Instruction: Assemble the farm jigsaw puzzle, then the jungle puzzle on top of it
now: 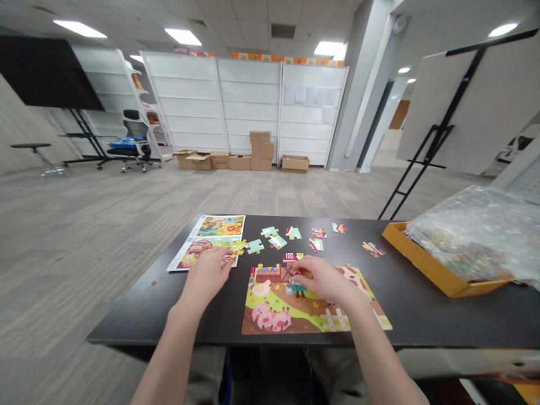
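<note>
A partly joined farm jigsaw puzzle (274, 318) lies at the table's near edge, showing a pig, a hen and a fence. My right hand (323, 278) is over its upper middle, thumb and fingertips curled in around a puzzle piece (287, 271) with part of a red barn; the palm hides some of the picture. On the left, my left hand (211, 269) rests on the printed picture sheet (179, 253), fingers loosely bent and apart, with nothing seen in them. Close to its fingertips lies a yellow-green puzzle piece (239, 246). Beyond the puzzle are several loose pieces (277, 242).
A yellow box (439, 275) with a plastic-wrapped bundle (472, 236) stands at the right of the black table (139, 315). One loose piece (373, 249) lies left of the box. Past the table are a board stand (422, 163), cardboard boxes (261, 152) and white shelving (248, 101).
</note>
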`<state>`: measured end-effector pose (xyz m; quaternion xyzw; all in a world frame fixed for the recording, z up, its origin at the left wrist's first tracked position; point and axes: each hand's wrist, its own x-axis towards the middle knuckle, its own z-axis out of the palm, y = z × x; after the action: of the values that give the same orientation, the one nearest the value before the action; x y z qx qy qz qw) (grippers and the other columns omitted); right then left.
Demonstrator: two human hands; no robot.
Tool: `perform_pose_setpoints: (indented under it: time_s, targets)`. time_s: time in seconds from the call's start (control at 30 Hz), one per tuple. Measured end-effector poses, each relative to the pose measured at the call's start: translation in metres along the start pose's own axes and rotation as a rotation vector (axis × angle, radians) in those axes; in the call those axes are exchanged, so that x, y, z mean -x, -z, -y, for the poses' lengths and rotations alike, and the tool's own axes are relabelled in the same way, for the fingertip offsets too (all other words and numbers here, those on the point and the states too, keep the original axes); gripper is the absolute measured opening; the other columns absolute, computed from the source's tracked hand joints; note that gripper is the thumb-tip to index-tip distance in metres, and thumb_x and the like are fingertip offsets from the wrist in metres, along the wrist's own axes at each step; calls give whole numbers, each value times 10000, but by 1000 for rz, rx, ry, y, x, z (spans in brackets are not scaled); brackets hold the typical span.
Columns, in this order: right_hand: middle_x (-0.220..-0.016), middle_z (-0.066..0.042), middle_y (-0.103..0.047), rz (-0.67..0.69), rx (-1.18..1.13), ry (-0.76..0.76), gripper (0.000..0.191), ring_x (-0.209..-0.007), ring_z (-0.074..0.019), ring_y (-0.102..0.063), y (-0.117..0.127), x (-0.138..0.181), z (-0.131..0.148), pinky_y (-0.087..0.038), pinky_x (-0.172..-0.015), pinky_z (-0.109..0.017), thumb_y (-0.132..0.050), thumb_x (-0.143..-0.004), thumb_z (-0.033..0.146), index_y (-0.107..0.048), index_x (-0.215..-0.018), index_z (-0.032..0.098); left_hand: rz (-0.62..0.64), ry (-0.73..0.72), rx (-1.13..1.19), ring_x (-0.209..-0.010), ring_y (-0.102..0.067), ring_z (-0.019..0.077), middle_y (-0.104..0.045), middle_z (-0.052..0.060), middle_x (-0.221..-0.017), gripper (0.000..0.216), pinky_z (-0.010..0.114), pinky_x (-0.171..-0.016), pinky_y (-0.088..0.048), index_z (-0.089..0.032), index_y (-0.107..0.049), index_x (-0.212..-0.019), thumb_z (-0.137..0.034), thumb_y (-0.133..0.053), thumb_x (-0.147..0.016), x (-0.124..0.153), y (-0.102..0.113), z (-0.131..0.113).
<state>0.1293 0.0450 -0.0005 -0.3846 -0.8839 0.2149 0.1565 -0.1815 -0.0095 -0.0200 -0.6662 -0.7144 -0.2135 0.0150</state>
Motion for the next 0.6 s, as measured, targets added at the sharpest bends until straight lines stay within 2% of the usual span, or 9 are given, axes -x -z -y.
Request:
perform_pose_setpoints:
  time_s: [0.1, 0.2, 0.3, 0.37, 0.43, 0.53, 0.6]
  targets:
    - [-1071, -91, -692, -75, 59, -3, 176, -985, -220, -654, 5, -6, -18, -495, -901, -339, -610, -926, 269, -732, -1031, 198, 24, -57, 25, -1136, -644, 300, -731, 114, -1181, 293, 432, -1014, -480, -166, -708, -1086, -269, -479, -936, 2, -2, -12]
    - [-1213, -146, -654, -193, 190, -81, 215, -1148, -262, -612, 14, -17, -46, -464, -1010, -393, -560, -939, 243, -720, -1065, 172, 63, -95, 42, -1124, -647, 292, -732, 101, -1170, 281, 427, -1001, -487, -175, -712, -1080, -278, -494, -936, 3, -3, -26]
    - [-1395, -186, -566, -270, 300, -157, 332, -1296, -287, -529, 18, -28, -73, -393, -1100, -438, -482, -958, 201, -652, -1236, 137, 91, -123, 52, -1108, -653, 276, -741, 80, -1153, 265, 414, -998, -486, -197, -716, -1076, -272, -501, -940, 5, -2, -38]
    - [-1479, -185, -510, -270, 319, -218, 406, -1350, -294, -482, 17, -33, -84, -348, -1134, -461, -451, -977, 223, -569, -1353, 125, 113, -133, 55, -1102, -657, 275, -742, 83, -1155, 264, 413, -986, -489, -202, -717, -1083, -255, -501, -938, 5, -1, -44]
    - [-1515, -164, -492, -226, 300, -298, 455, -1366, -322, -455, 13, -35, -88, -339, -1128, -500, -417, -1008, 317, -509, -1419, 144, 124, -137, 59, -1102, -659, 281, -739, 95, -1160, 267, 419, -979, -489, -197, -716, -1091, -245, -503, -937, 5, -1, -47]
    - [-1520, -122, -503, -155, 254, -409, 509, -1342, -366, -447, 10, -33, -88, -360, -1081, -566, -365, -1020, 480, -486, -1445, 228, 115, -139, 71, -1099, -658, 287, -735, 104, -1155, 258, 424, -973, -486, -190, -713, -1091, -242, -516, -933, 4, -2, -51]
    - [-1501, -127, -520, -152, 256, -472, 521, -1318, -379, -455, 12, -31, -85, -366, -1056, -591, -347, -1014, 524, -501, -1431, 253, 111, -142, 81, -1088, -658, 284, -737, 106, -1142, 246, 421, -968, -484, -190, -714, -1079, -243, -524, -933, 4, -3, -52]
